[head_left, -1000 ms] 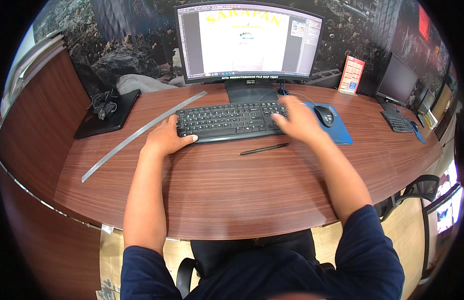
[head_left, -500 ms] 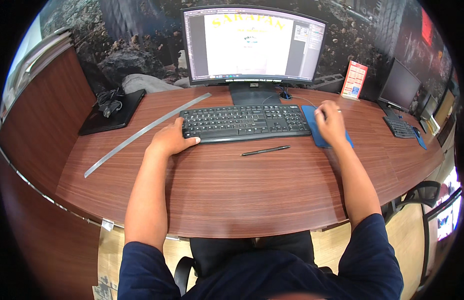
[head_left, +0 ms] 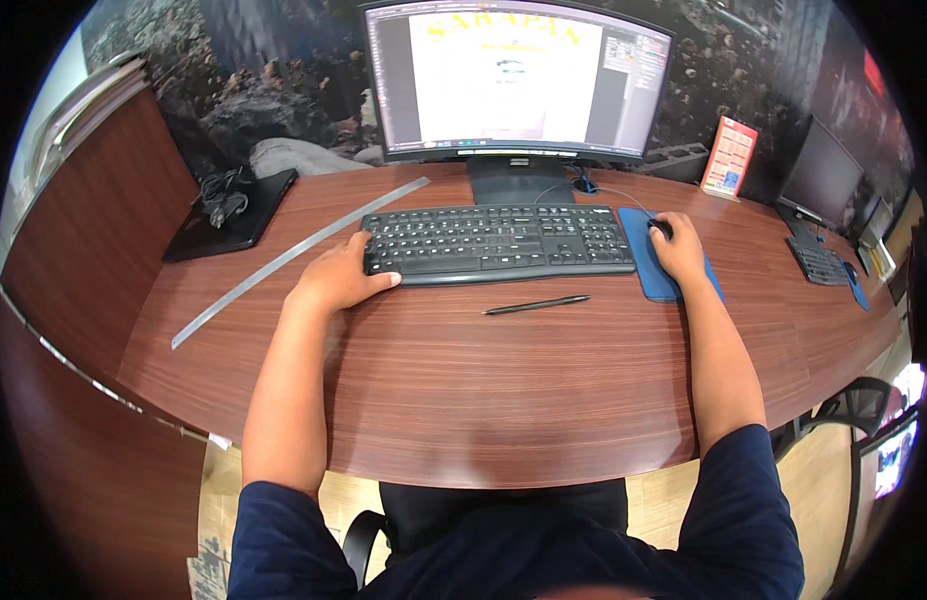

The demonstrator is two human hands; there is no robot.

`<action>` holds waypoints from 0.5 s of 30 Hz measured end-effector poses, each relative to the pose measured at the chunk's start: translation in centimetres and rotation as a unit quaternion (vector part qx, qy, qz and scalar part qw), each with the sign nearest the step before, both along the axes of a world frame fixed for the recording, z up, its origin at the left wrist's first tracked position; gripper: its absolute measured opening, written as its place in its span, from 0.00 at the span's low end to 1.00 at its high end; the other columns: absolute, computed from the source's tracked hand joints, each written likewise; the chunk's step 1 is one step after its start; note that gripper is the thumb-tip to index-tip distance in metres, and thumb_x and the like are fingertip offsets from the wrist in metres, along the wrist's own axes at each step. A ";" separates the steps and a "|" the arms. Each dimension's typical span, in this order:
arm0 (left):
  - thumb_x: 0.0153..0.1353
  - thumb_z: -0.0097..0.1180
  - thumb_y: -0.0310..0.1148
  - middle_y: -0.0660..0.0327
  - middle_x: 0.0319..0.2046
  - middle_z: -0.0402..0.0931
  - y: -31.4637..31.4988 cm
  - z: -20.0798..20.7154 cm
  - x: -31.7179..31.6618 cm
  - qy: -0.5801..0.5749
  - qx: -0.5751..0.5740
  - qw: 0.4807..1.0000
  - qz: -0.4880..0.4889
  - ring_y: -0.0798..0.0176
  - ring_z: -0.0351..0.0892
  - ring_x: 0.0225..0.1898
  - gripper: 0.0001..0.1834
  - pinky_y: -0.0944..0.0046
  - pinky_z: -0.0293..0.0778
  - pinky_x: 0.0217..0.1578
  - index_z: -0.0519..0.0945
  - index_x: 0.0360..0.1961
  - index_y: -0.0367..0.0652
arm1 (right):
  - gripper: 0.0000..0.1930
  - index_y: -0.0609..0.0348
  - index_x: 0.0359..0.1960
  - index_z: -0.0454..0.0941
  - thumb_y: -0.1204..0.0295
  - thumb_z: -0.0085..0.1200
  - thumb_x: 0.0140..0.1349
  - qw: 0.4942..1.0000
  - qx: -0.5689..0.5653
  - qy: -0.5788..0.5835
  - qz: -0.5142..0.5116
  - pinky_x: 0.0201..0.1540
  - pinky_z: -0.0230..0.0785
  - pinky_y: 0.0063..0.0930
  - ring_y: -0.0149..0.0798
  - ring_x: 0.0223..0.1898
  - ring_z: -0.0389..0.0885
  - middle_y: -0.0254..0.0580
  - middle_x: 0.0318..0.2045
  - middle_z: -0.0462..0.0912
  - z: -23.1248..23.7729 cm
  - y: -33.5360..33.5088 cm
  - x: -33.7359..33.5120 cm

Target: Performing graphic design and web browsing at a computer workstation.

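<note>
Head view: I read the left hand [head_left: 332, 276] at the left end of the black keyboard [head_left: 499, 243], its fingers partly spread over the leftmost keys and its thumb extended at the front edge. It rests there, open, without a clasp on anything. The right hand [head_left: 681, 250] is palm down, curled loosely over the black computer mouse [head_left: 661, 229]. Most of the mouse shell is covered, so I cannot tell whether a button is pressed.

The mouse sits on the blue mouse pad [head_left: 642, 250], just right of the keyboard. In front of the keyboard, a black pen [head_left: 537, 305] lies on the wood-grain desk [head_left: 504, 390], apart from both hands. A metal ruler [head_left: 300, 249] lies diagonally to the left of the keyboard. Behind the keyboard I register a lit curved monitor [head_left: 499, 85], its screen showing a white page with yellow lettering.
</note>
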State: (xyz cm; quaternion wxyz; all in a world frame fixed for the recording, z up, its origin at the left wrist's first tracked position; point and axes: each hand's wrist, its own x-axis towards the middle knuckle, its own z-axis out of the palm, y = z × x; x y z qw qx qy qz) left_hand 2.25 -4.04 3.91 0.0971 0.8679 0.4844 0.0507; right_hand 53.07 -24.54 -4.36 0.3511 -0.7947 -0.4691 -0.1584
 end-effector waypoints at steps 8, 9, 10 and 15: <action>0.56 0.69 0.61 0.42 0.68 0.72 0.3 -0.8 -0.5 -0.013 -0.006 1.000 -0.001 0.42 0.72 0.69 0.53 0.49 0.69 0.67 0.66 0.73 0.36 | 0.18 0.58 0.52 0.84 0.66 0.63 0.61 0.999 0.004 0.027 -0.019 0.63 0.72 0.45 0.55 0.58 0.80 0.52 0.55 0.82 0.3 0.3 -1.1; 0.56 0.69 0.61 0.42 0.68 0.72 0.3 -0.8 -0.5 -0.011 -0.004 1.000 -0.003 0.42 0.72 0.69 0.53 0.49 0.69 0.67 0.66 0.73 0.36 | 0.18 0.58 0.52 0.84 0.67 0.63 0.61 0.999 0.000 0.027 -0.022 0.63 0.72 0.45 0.55 0.58 0.80 0.52 0.55 0.82 0.3 0.3 -1.3; 0.56 0.69 0.61 0.42 0.68 0.72 0.4 -0.8 -0.5 -0.008 -0.005 1.000 0.000 0.41 0.72 0.69 0.53 0.49 0.69 0.67 0.65 0.73 0.36 | 0.18 0.58 0.52 0.84 0.67 0.63 0.61 0.999 0.002 0.028 -0.023 0.63 0.72 0.45 0.55 0.58 0.80 0.52 0.55 0.82 0.3 0.3 -1.4; 0.56 0.68 0.60 0.41 0.68 0.71 0.0 -0.4 -0.3 -0.001 -0.012 1.000 0.004 0.41 0.71 0.70 0.53 0.49 0.69 0.68 0.65 0.74 0.35 | 0.17 0.58 0.52 0.84 0.67 0.63 0.62 0.999 -0.003 0.037 -0.031 0.63 0.72 0.45 0.56 0.59 0.80 0.52 0.56 0.82 0.7 0.1 -1.8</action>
